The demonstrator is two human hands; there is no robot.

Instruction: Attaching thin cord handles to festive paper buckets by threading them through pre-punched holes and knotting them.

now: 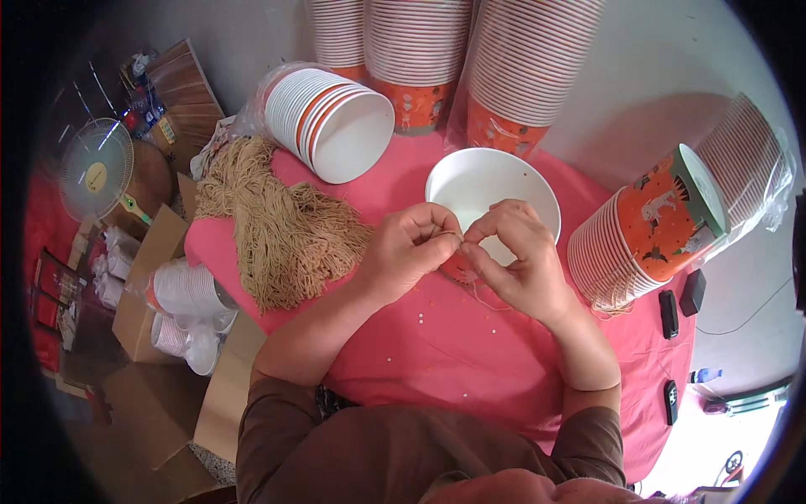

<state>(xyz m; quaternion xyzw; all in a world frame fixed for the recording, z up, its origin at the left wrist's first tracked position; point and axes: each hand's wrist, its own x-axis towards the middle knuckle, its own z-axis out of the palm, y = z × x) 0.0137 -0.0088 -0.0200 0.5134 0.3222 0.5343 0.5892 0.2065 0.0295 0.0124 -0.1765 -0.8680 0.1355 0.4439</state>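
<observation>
L hand (411,250) & R hand (522,262) grips pinch thin tan string (452,233), tips nearly touching, by round white-lined paper bucket (460,181) on pink-clothed desk (445,361); best keep pinches close, tension light.

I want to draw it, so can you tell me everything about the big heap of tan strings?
The heap of tan strings is made of many thin, wavy strands that look like soft cord. It lies loosely on the pink tablecloth, near the table's left side, bunched in thick, overlapping locks with fringy ends. A tipped-over stack of buckets is just beyond it. Whether the left hand touches its right edge, I can't tell.
</observation>
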